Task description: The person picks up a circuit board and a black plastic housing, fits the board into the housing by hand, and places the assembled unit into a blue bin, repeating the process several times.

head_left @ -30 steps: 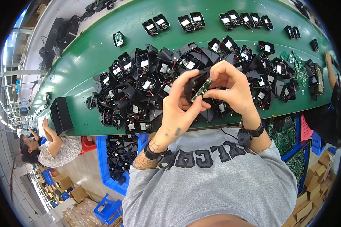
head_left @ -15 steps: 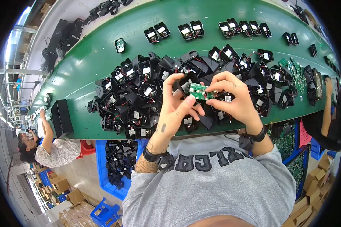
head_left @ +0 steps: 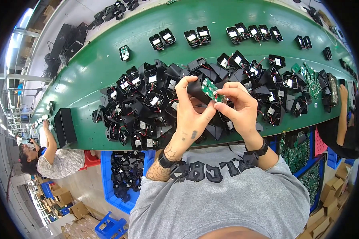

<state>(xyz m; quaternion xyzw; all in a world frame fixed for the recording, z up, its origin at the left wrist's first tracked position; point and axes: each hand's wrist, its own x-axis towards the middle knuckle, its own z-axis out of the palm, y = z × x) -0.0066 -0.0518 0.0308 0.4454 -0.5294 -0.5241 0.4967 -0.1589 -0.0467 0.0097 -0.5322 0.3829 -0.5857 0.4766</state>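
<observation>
In my left hand (head_left: 190, 118) is a black plastic housing (head_left: 194, 89), gripped between the curled fingers and the thumb. A small green circuit board (head_left: 209, 87) sits at the housing's right side, slanting down to the right; whether it is seated inside cannot be made out. My right hand (head_left: 242, 108) pinches the board's lower right end between thumb and fingertips, where a bit of red wire shows. Under both hands spreads a pile of black housings (head_left: 151, 77), many with white-labelled parts and red wires.
Along the far side of the green table (head_left: 87, 75) stand several housings (head_left: 191, 38) in a row. Loose circuit boards (head_left: 311, 81) lie at the right. A black box (head_left: 65, 126) stands left. Blue bins (head_left: 107, 179) flank me below the edge. Co-workers sit at both sides.
The circuit board has turned from nearly level to a steep slant down to the right. My left wrist has rotated, and my right fingers have shifted to the board's lower end.
</observation>
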